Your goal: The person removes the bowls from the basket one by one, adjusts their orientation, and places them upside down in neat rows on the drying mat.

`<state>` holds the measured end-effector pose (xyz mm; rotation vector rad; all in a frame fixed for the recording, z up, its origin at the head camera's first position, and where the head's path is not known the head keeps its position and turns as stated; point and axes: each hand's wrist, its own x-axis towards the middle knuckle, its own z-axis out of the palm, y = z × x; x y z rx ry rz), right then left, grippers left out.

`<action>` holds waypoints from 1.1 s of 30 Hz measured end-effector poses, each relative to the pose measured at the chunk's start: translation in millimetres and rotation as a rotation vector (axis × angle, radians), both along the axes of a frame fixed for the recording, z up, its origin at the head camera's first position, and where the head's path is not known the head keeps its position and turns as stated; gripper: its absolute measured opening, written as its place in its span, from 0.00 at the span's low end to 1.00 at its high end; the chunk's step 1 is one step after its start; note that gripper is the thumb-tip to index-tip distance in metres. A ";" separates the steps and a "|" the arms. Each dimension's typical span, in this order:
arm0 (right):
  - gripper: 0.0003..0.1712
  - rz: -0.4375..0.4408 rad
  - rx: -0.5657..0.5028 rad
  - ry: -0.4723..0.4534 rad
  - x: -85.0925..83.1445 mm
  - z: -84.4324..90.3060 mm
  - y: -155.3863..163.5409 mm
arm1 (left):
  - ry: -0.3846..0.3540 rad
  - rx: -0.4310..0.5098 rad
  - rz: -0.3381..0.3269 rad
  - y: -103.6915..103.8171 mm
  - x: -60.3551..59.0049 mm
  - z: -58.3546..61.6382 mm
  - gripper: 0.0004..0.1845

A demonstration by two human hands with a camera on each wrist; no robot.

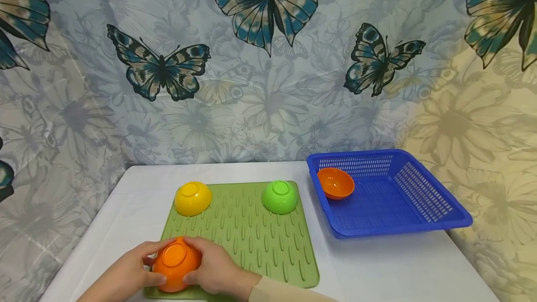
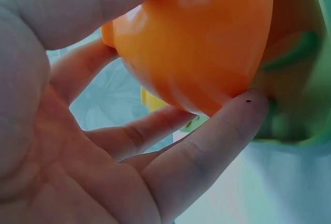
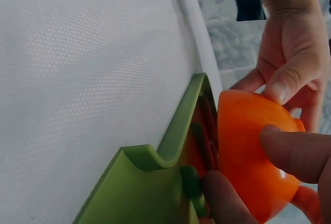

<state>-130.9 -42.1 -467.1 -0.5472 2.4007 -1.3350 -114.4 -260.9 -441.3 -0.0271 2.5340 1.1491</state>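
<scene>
Two hands are on one upside-down orange bowl (image 1: 176, 264) at the near left corner of the green ridged drying mat (image 1: 251, 241), which sits in the middle of the white worktop (image 1: 377, 264). Left hand (image 1: 126, 271) cups it from the left, right hand (image 1: 216, 267) from the right, so each grip is curled round the bowl, fingers and thumbs pressed on its sides. From the right wrist view the bowl looks tipped up a bit against the mat's raised lip, can't tell if it's fully off the mat. Further back on the mat, a yellow bowl (image 1: 193, 198) sits upside down at the far left corner and a lime green bowl (image 1: 279, 196) at the far right corner, well apart. Off the mat's right edge there's a blue plastic basket (image 1: 419, 195) with a second orange bowl (image 1: 335, 183) tilted in its far left corner.
</scene>
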 end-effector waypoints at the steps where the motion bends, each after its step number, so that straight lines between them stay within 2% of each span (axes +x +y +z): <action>1: 0.46 0.000 0.003 0.004 0.1 0.5 -0.8 | 0.002 0.000 0.002 -0.7 0.2 -0.3 0.44; 8: 0.45 0.024 0.040 0.045 -1.5 1.7 -5.2 | -0.012 0.027 0.033 -4.4 1.0 -4.6 0.44; 12: 0.46 0.015 0.060 0.046 -4.1 4.4 -3.7 | 0.001 0.052 0.019 -3.7 0.5 -6.3 0.44; 21: 0.45 -0.013 0.103 -0.017 -14.0 7.1 1.8 | 0.020 0.003 0.018 11.2 -8.4 -3.8 0.45; 27: 0.45 -0.002 0.130 0.012 -15.2 4.8 1.4 | 0.034 -0.053 0.010 16.5 -10.6 -2.1 0.44; 33: 0.44 -0.003 0.165 0.005 -15.6 6.9 2.5 | 0.037 -0.050 -0.002 20.5 -10.3 -3.1 0.44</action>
